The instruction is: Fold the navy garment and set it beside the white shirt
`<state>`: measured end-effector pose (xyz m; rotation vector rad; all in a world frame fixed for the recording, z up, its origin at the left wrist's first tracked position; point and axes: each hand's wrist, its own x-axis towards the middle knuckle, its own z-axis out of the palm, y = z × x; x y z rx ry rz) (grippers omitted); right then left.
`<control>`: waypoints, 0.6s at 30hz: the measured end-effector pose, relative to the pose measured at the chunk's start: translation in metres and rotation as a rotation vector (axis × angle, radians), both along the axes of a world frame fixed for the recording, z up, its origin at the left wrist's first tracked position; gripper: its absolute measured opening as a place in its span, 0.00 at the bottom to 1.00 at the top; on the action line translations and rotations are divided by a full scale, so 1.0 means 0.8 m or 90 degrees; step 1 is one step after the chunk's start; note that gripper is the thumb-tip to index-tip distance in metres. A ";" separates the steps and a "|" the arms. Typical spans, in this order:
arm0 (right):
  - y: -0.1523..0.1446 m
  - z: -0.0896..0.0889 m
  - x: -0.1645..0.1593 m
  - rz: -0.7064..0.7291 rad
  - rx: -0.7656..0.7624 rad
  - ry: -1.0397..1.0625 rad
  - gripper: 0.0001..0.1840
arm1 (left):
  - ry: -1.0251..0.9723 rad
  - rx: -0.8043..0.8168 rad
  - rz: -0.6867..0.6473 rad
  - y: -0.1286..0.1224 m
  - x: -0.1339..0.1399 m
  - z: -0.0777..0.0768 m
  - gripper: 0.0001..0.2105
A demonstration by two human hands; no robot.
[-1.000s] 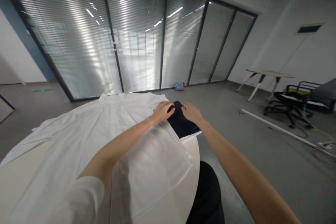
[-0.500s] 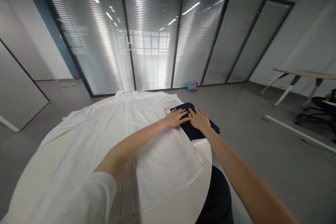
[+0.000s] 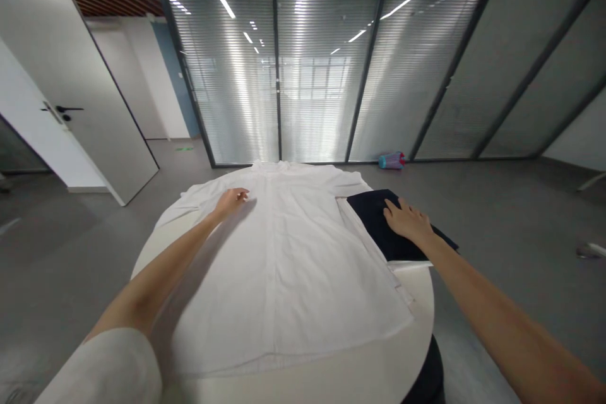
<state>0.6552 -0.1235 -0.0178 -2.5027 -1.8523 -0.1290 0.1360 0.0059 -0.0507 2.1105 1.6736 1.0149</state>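
Observation:
A white shirt (image 3: 303, 265) with short sleeves lies spread out on a round white table (image 3: 369, 369), its collar at the far edge. On the right side of the table sits a folded dark navy cloth (image 3: 372, 218), with light fabric showing under it. My right hand (image 3: 408, 222) rests flat on this dark cloth, fingers spread. Over the left part of the shirt hovers my left hand (image 3: 230, 203), casting a shadow on it. Its fingers are loosely bent and apart, and nothing shows in them.
Behind the table runs a glass partition (image 3: 312, 76) with blinds. A blue and red container (image 3: 391, 161) lies on the floor at its foot. To the left stands an open door (image 3: 89, 88). My dark-clothed leg (image 3: 428, 372) shows by the table's near right edge.
My left hand has left the dark cloth and moved left over the shirt. My right hand stays on the dark cloth. The view has swung left, bringing the door into sight.

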 end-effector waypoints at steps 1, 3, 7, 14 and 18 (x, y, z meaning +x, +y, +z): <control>0.006 0.007 -0.002 -0.001 -0.019 -0.010 0.31 | -0.010 0.001 0.039 -0.003 -0.024 0.002 0.11; 0.021 0.020 -0.011 0.010 -0.029 -0.045 0.29 | -0.037 0.003 0.114 -0.008 -0.068 0.006 0.13; 0.065 0.033 -0.056 0.103 0.067 -0.047 0.25 | -0.122 -0.009 0.228 -0.022 -0.144 0.008 0.25; 0.129 -0.017 -0.177 0.293 0.079 0.147 0.20 | -0.203 -0.054 0.359 -0.058 -0.249 0.008 0.24; 0.133 -0.045 -0.226 0.312 0.041 0.177 0.20 | -0.178 -0.146 0.407 -0.084 -0.286 0.000 0.20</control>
